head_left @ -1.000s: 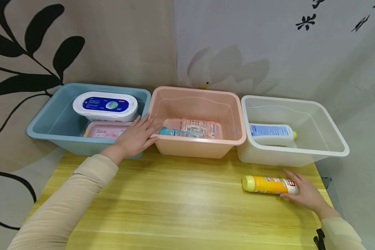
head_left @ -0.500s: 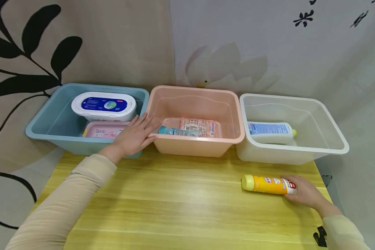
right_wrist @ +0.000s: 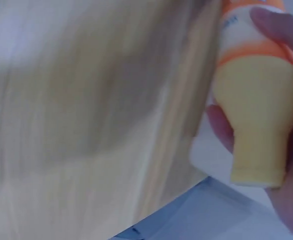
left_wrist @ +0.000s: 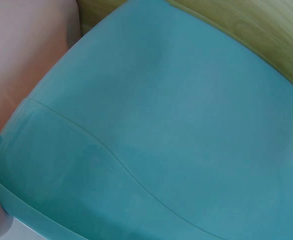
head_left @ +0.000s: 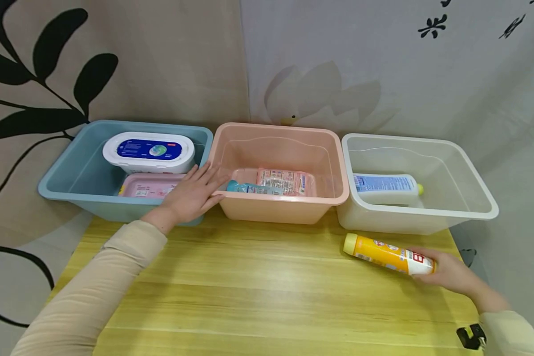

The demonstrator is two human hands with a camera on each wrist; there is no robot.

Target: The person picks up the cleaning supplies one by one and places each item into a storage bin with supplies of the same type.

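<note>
My right hand (head_left: 445, 271) grips a yellow-orange bottle (head_left: 382, 254) by its white-labelled end. The yellow cap points left, and the bottle slants over the table in front of the white bin (head_left: 427, 225). In the right wrist view, thumb and fingers wrap the bottle (right_wrist: 259, 95); its pale yellow end narrows. My left hand (head_left: 190, 199) lies with fairly straight fingers across the neighbouring rims of the blue bin (head_left: 66, 190) and the pink bin (head_left: 285, 210). The left wrist view is mostly filled by the blue bin's outer wall (left_wrist: 176, 110).
Inside the blue bin are a white oval tub (head_left: 149, 152) and a pink pack (head_left: 151, 185). A blue-capped tube (head_left: 253, 188) and a pink printed packet (head_left: 289, 182) lie in the pink bin. The white bin holds a white bottle (head_left: 384, 189). The wooden table (head_left: 249, 287) ends at right.
My right hand has closed around the bottle and moved right. The bottle has turned from nearly level to a slant, its cap end now further back. My left hand stays in place.
</note>
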